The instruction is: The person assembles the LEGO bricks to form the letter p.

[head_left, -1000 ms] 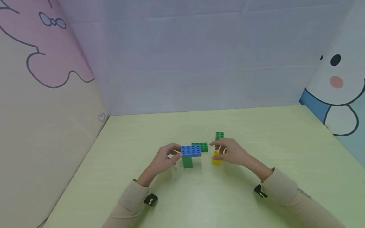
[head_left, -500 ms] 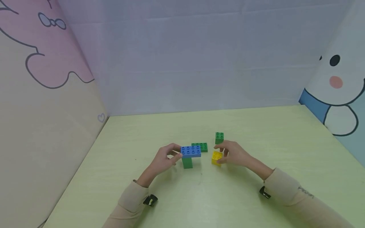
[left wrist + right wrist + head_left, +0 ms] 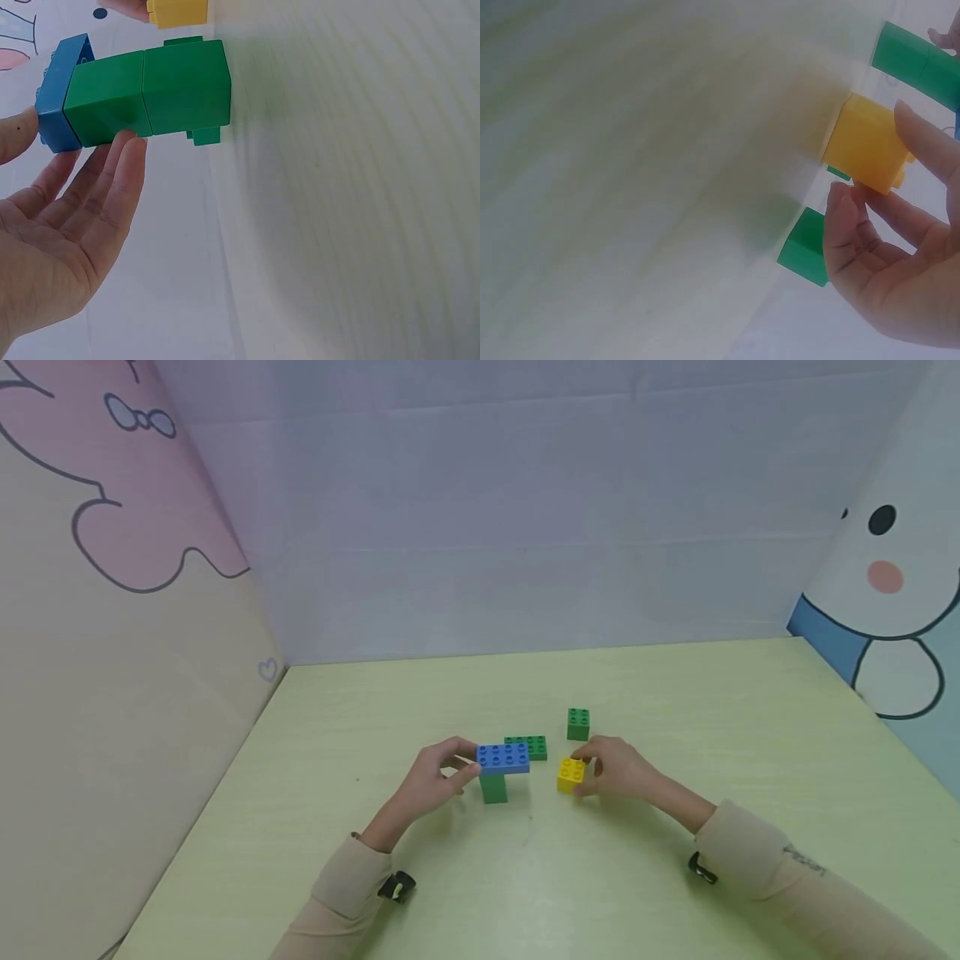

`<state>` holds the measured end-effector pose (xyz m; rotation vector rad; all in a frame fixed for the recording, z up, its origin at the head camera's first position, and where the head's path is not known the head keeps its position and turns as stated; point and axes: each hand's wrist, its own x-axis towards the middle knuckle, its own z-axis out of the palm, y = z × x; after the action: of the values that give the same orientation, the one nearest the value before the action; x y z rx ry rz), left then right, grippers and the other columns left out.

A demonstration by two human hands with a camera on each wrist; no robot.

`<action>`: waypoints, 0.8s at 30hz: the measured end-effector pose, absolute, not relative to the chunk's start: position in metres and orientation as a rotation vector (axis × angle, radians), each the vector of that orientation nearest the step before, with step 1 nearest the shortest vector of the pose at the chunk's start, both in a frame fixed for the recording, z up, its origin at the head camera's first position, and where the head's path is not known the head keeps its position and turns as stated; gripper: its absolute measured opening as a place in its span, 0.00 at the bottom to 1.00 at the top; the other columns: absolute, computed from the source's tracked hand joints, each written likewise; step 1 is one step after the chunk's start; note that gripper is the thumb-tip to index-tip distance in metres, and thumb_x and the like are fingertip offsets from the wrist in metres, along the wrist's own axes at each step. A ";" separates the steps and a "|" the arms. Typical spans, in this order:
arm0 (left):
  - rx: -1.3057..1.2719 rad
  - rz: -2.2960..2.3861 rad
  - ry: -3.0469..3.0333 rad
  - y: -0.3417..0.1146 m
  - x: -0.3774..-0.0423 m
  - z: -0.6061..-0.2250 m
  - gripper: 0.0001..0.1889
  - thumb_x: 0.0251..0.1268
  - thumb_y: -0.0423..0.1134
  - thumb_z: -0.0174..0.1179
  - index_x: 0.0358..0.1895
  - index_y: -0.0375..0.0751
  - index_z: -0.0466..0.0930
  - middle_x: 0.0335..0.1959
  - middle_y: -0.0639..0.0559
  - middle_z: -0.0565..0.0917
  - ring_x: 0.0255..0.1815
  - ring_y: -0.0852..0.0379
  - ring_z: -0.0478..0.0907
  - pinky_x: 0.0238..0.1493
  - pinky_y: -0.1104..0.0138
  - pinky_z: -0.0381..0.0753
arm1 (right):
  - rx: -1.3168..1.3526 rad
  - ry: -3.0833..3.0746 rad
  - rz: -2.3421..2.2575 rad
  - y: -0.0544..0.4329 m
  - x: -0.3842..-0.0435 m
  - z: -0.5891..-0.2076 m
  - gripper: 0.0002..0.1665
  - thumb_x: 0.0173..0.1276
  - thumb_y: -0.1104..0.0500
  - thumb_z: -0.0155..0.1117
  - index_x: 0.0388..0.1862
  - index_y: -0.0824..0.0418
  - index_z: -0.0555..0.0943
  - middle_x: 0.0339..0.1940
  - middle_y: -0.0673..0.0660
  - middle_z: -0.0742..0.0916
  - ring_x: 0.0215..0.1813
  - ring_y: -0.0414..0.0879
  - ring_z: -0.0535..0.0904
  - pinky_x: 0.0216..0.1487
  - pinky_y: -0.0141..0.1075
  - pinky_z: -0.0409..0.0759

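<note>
A blue eight-stud building brick (image 3: 504, 762) lies flat on top of a column of two green bricks (image 3: 144, 94), overhanging to the right in the head view. My left hand (image 3: 435, 777) holds the blue brick at its left end, thumb near the front corner and fingers behind; in the left wrist view the fingertips lie along the upper green brick. To the right, a yellow four-stud brick (image 3: 571, 776) sits with its studs up. My right hand (image 3: 621, 767) pinches it between thumb and fingers from the right side, as the right wrist view also shows.
A green eight-stud brick (image 3: 537, 748) lies just behind the column, partly covered by the blue brick. Farther back stands a green four-stud brick (image 3: 578, 725). The pale table (image 3: 375, 702) ends at a back wall (image 3: 525, 510), with printed side panels.
My right hand has shifted from above the yellow brick to its right side, and its fingers have come down onto the brick. The left hand and the column stay in place.
</note>
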<state>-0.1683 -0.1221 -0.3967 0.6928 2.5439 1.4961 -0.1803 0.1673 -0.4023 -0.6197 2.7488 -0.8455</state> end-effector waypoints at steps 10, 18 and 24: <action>0.696 1.503 2.546 -0.122 -0.168 -0.397 0.12 0.63 0.33 0.56 0.48 0.34 0.74 0.43 0.42 0.79 0.40 0.49 0.78 0.26 0.68 0.80 | -0.574 2.755 -0.834 0.167 -0.181 -0.403 0.26 0.50 0.57 0.73 0.47 0.69 0.79 0.37 0.55 0.82 0.29 0.43 0.71 0.30 0.32 0.72; 0.706 1.508 2.553 -0.122 -0.169 -0.399 0.11 0.63 0.33 0.56 0.48 0.34 0.75 0.43 0.43 0.79 0.39 0.49 0.79 0.25 0.69 0.80 | -0.619 2.756 -0.864 0.169 -0.179 -0.398 0.26 0.51 0.57 0.72 0.47 0.70 0.78 0.35 0.55 0.81 0.28 0.43 0.71 0.29 0.32 0.72; 0.707 1.512 2.548 -0.122 -0.168 -0.398 0.12 0.63 0.33 0.56 0.48 0.34 0.75 0.43 0.43 0.79 0.39 0.49 0.79 0.25 0.68 0.80 | -0.665 2.764 -0.886 0.171 -0.177 -0.395 0.26 0.52 0.57 0.71 0.47 0.70 0.78 0.35 0.56 0.81 0.29 0.43 0.73 0.30 0.32 0.73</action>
<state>-0.1685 -0.1217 -0.3983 0.7066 2.5479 1.5124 -0.1770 0.1715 -0.3954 -0.6646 2.7638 -0.8860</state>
